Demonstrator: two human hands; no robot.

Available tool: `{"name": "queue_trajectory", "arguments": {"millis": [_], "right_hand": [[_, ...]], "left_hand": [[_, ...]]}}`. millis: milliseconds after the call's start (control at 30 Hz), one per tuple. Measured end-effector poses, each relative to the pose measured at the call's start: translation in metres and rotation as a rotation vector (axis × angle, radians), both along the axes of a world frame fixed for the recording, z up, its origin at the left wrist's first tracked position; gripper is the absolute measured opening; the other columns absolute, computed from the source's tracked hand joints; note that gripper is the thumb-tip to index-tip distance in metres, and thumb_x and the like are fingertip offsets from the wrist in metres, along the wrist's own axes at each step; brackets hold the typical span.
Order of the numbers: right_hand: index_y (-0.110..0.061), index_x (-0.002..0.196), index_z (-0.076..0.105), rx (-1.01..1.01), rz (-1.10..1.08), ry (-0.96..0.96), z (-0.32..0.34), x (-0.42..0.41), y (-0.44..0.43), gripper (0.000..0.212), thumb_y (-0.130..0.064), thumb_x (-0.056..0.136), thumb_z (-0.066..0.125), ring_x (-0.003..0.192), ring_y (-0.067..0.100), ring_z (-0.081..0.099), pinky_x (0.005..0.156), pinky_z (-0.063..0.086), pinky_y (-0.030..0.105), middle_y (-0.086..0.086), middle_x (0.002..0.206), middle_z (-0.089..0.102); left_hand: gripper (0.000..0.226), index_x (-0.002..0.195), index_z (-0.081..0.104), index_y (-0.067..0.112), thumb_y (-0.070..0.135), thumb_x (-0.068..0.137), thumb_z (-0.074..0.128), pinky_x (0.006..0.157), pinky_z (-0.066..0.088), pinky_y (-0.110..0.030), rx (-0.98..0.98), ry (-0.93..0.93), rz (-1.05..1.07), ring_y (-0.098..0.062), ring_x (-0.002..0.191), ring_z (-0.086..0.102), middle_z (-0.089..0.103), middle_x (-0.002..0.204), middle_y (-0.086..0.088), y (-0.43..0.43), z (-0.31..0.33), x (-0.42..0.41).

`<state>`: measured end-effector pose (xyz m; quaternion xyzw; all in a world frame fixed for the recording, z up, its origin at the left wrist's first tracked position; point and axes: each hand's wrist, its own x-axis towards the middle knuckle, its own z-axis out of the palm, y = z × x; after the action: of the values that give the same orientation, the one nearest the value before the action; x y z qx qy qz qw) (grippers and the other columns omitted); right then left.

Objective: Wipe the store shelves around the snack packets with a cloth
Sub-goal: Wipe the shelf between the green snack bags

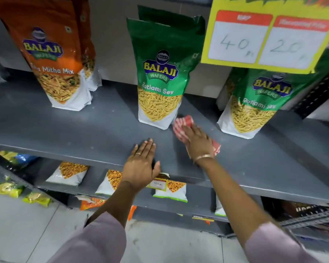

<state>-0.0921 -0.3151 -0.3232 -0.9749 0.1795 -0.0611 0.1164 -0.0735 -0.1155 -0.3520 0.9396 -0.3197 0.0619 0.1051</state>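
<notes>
Grey-painted metal shelving fills your view, and its broad flat grey shelf board (84, 126) shows pale specks and scuffs. Take the upright green Ratlami Sev snack packet (160, 76) at the middle as your landmark. Left of it stands the tall orange Mitha Mix packet (55, 59); right of it, a second green packet (254, 103) sits under a yellow price card (264, 35). Your right hand (197, 141) presses flat on the red-and-white striped cloth (182, 124), just beside the landmark's lower right corner. Your left hand (141, 164) lies spread, fingers together and holding nothing, on the shelf's front edge below the landmark. Lower shelves carry smaller packets above a pale tiled floor (27, 234).
</notes>
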Motion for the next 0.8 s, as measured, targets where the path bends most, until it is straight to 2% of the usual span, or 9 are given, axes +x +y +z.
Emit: {"name": "queue_trajectory", "arguments": {"millis": [100, 200, 300, 400, 500, 567, 667, 733, 800], "right_hand": [[-0.032, 0.107, 0.072, 0.013, 0.165, -0.157, 0.007, -0.067, 0.027, 0.053, -0.006, 0.062, 0.081, 0.092, 0.018, 0.075, 0.071, 0.059, 0.024, -0.001, 0.117, 0.073], [-0.039, 0.107, 0.071, 0.236, 0.25, -0.038, 0.031, -0.12, 0.035, 0.05, -0.002, 0.074, 0.071, 0.11, 0.011, 0.067, 0.093, 0.048, 0.019, -0.014, 0.117, 0.071], [-0.031, 0.109, 0.07, 0.859, 0.254, 0.004, 0.056, -0.128, 0.009, 0.051, 0.012, 0.09, 0.05, 0.108, 0.035, 0.065, 0.096, 0.049, 0.05, -0.02, 0.101, 0.074], [-0.017, 0.132, 0.057, 0.601, 0.091, -0.146, 0.043, -0.093, -0.03, 0.044, -0.001, 0.091, 0.05, 0.122, 0.013, 0.059, 0.109, 0.044, 0.038, -0.011, 0.128, 0.064], [-0.033, 0.15, 0.021, 0.06, 0.064, -0.012, 0.002, -0.05, -0.032, 0.072, -0.004, 0.088, 0.046, 0.148, 0.02, 0.018, 0.121, 0.024, 0.04, -0.005, 0.16, 0.021], [-0.033, 0.15, 0.019, 0.007, -0.098, -0.001, -0.007, -0.043, -0.001, 0.062, -0.016, 0.096, 0.043, 0.148, 0.022, 0.017, 0.119, 0.024, 0.04, -0.004, 0.162, 0.015], [-0.027, 0.145, 0.035, 0.073, -0.047, -0.057, -0.004, -0.058, 0.064, 0.054, -0.018, 0.093, 0.05, 0.143, 0.025, 0.032, 0.113, 0.032, 0.043, 0.002, 0.157, 0.03], [-0.027, 0.125, 0.061, 0.027, 0.052, -0.175, -0.005, -0.088, 0.077, 0.054, -0.01, 0.074, 0.063, 0.121, 0.023, 0.061, 0.094, 0.053, 0.038, 0.003, 0.134, 0.062], [-0.033, 0.106, 0.072, 0.118, 0.059, -0.172, 0.005, -0.121, 0.072, 0.05, -0.01, 0.062, 0.065, 0.096, 0.014, 0.073, 0.074, 0.059, 0.023, -0.005, 0.109, 0.076]], "left_hand": [[0.059, 0.113, 0.063, -0.005, 0.029, 0.075, 0.034, 0.1, 0.027, -0.04, -0.012, 0.003, -0.005, -0.033, 0.109, 0.06, 0.062, 0.121, -0.02, 0.001, 0.001, -0.001], [0.059, 0.113, 0.062, -0.006, 0.028, 0.074, 0.034, 0.1, 0.027, -0.04, -0.013, -0.001, -0.011, -0.034, 0.108, 0.061, 0.062, 0.12, -0.021, 0.002, 0.001, -0.001], [0.059, 0.112, 0.063, -0.006, 0.027, 0.074, 0.033, 0.1, 0.027, -0.04, -0.016, 0.002, -0.005, -0.033, 0.108, 0.061, 0.062, 0.12, -0.02, 0.002, 0.003, -0.003], [0.059, 0.112, 0.063, -0.006, 0.026, 0.073, 0.032, 0.1, 0.026, -0.039, 0.002, 0.007, 0.002, -0.033, 0.107, 0.062, 0.063, 0.119, -0.02, 0.001, 0.005, -0.004], [0.058, 0.111, 0.064, -0.006, 0.025, 0.073, 0.032, 0.099, 0.027, -0.04, -0.002, 0.01, 0.013, -0.033, 0.106, 0.062, 0.063, 0.119, -0.02, 0.001, 0.004, -0.004], [0.059, 0.111, 0.064, -0.005, 0.025, 0.073, 0.031, 0.1, 0.03, -0.04, -0.002, 0.014, 0.01, -0.033, 0.106, 0.062, 0.063, 0.119, -0.02, 0.0, 0.004, -0.005], [0.06, 0.112, 0.063, -0.005, 0.027, 0.074, 0.03, 0.1, 0.039, -0.042, 0.009, 0.014, 0.01, -0.031, 0.109, 0.061, 0.062, 0.12, -0.019, 0.001, 0.004, -0.005], [0.061, 0.113, 0.062, -0.006, 0.029, 0.076, 0.03, 0.102, 0.034, -0.041, 0.016, 0.01, 0.003, -0.033, 0.11, 0.06, 0.061, 0.121, -0.02, 0.001, 0.003, -0.004], [0.061, 0.113, 0.062, -0.006, 0.029, 0.076, 0.03, 0.1, 0.039, -0.043, 0.024, 0.006, 0.003, -0.033, 0.11, 0.06, 0.062, 0.121, -0.02, 0.001, 0.004, -0.004]]}}
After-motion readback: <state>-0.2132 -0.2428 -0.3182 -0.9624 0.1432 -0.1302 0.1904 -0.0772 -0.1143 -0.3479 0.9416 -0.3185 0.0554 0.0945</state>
